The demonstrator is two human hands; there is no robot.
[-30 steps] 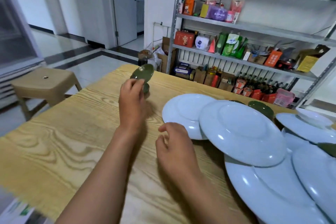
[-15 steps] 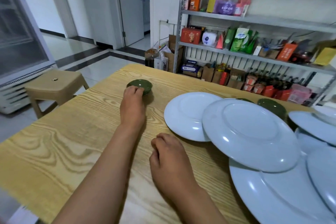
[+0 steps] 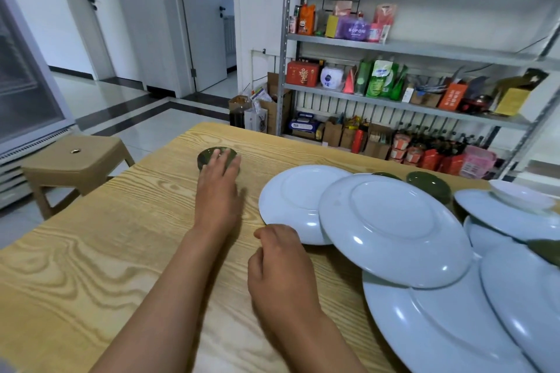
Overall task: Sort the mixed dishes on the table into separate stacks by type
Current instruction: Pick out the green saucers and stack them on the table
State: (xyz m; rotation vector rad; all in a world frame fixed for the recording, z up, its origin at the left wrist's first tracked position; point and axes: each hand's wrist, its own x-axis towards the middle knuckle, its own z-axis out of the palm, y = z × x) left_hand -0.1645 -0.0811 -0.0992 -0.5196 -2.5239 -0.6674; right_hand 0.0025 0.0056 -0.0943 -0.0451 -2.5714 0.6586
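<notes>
A small dark green dish (image 3: 207, 157) sits on the wooden table (image 3: 91, 266) at its far left. My left hand (image 3: 218, 188) lies flat over it, fingers straight, not gripping. My right hand (image 3: 280, 263) rests on the table, loosely curled and holding nothing, its thumb close to the rim of an upturned white plate (image 3: 291, 203). A second upturned white plate (image 3: 394, 230) overlaps that one and leans on a large white plate (image 3: 439, 327). Behind them is a green bowl (image 3: 427, 186). At the far right a small white bowl (image 3: 521, 198) sits on more white plates.
Another green dish (image 3: 547, 250) pokes out between the plates at the right edge. A tan plastic stool (image 3: 72, 157) stands left of the table. A metal shelf (image 3: 409, 48) full of packages and bottles stands behind the table's far edge.
My left hand lowered the tilted green dish onto the table at the far left, and its fingers now lie flat on top. My right hand stayed near the white plate.
</notes>
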